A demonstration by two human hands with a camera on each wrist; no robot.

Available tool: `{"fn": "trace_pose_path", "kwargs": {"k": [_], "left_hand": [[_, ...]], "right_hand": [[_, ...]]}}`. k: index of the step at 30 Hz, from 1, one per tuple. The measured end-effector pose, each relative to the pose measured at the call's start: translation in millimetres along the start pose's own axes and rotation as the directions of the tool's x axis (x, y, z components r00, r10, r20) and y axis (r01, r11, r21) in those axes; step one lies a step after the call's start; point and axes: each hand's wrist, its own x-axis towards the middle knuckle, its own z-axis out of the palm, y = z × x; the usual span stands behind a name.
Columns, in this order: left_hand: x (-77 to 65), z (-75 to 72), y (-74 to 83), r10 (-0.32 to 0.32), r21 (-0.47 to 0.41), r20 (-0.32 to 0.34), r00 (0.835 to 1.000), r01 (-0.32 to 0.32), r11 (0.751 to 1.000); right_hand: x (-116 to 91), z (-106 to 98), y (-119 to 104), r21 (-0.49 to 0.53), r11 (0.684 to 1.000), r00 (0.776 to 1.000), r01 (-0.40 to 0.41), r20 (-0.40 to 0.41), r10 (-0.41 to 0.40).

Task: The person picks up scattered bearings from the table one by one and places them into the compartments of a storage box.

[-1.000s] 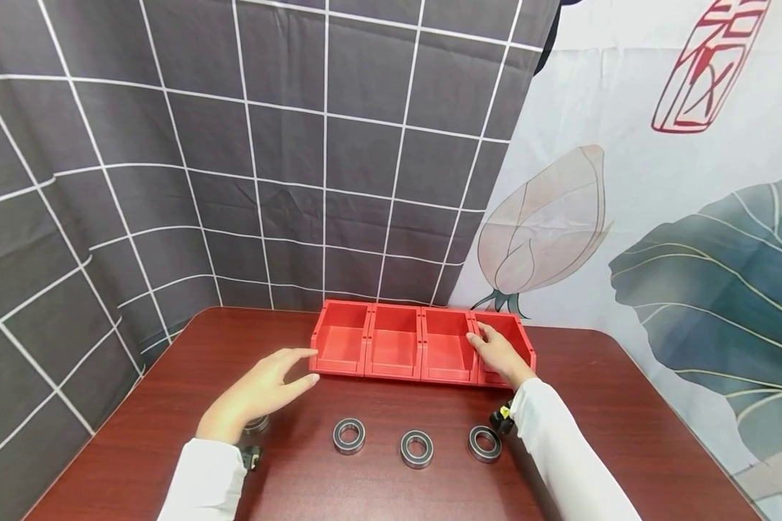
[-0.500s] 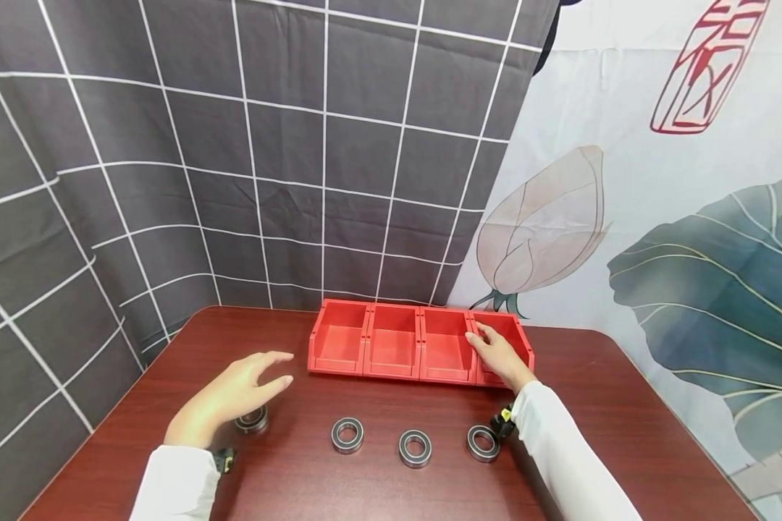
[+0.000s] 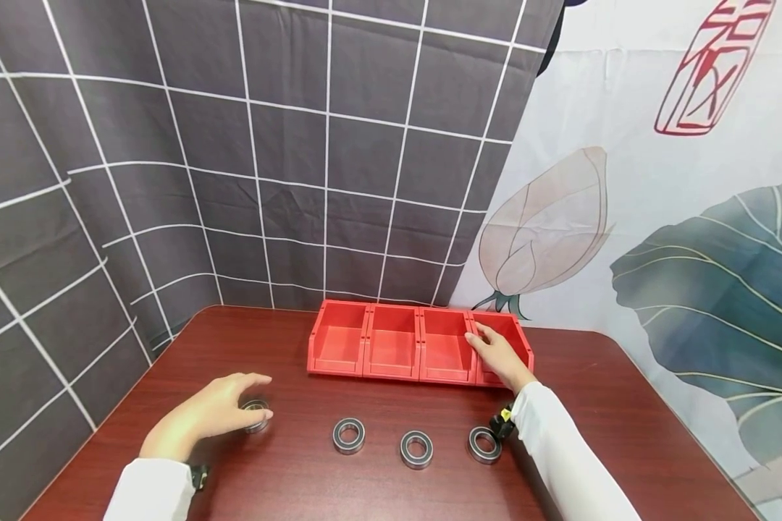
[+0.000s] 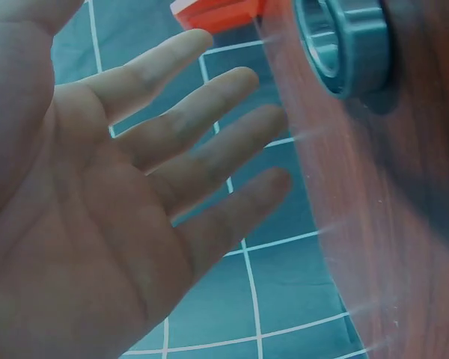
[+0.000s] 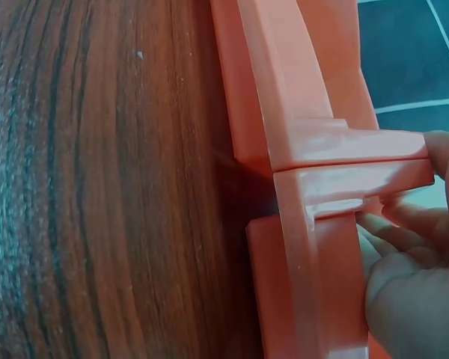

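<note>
My left hand (image 3: 202, 416) reaches over the leftmost ball bearing (image 3: 257, 428), thumb and fingers spread and nothing between them. In the left wrist view that bearing (image 4: 365, 45) lies on the table beyond the fingertips, apart from them. At the row of red storage bins (image 3: 391, 369), my right hand (image 3: 500, 356) pinches the side walls between the two rightmost bins. The right wrist view shows these two adjoining walls (image 5: 359, 168) with fingers of the right hand (image 5: 415, 299) on either side. Part of that hand is cut off by the frame.
Three more bearings lie in front of the bins: one left of centre (image 3: 348, 435), one in the middle (image 3: 416, 449), and one at the right (image 3: 484, 444) close to the right wrist camera (image 3: 503, 420). Behind the brown table (image 3: 365, 492) hang a grey checked cloth and a floral cloth.
My left hand has moved left and toward me, from beside the leftmost bin to over the leftmost bearing. The right hand stays on the bin walls.
</note>
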Motion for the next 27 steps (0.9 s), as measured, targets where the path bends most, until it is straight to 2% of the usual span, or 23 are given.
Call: {"fn": "trace_pose_path", "kwargs": {"k": [5,11,20,24,27], "left_hand": [[-2.7,5.4,-4.8,0.003,-0.008,0.034,0.999,-0.002,1.000],[-1.6,8.9,-5.7,0.032,0.025,0.019,0.999,-0.032,0.999],[2.9,16.3,-7.1,0.109,0.084,-0.012,0.994,-0.107,0.991],[3.8,20.0,-11.8,0.130,0.115,-0.023,0.991,-0.126,0.985],[3.0,22.9,-13.1,0.122,0.117,-0.026,0.992,-0.118,0.986]], "right_hand": [[0,0,2,0.004,1.000,1.000,-0.002,0.006,0.002],[0,0,3,0.008,1.000,1.000,-0.008,0.001,0.008],[0,-1,6,-0.003,1.000,1.000,0.007,-0.007,-0.007],[1,-1,7,-0.002,1.000,1.000,0.007,-0.011,-0.007],[2,-1,7,-0.009,1.000,1.000,0.011,-0.012,-0.011]]}}
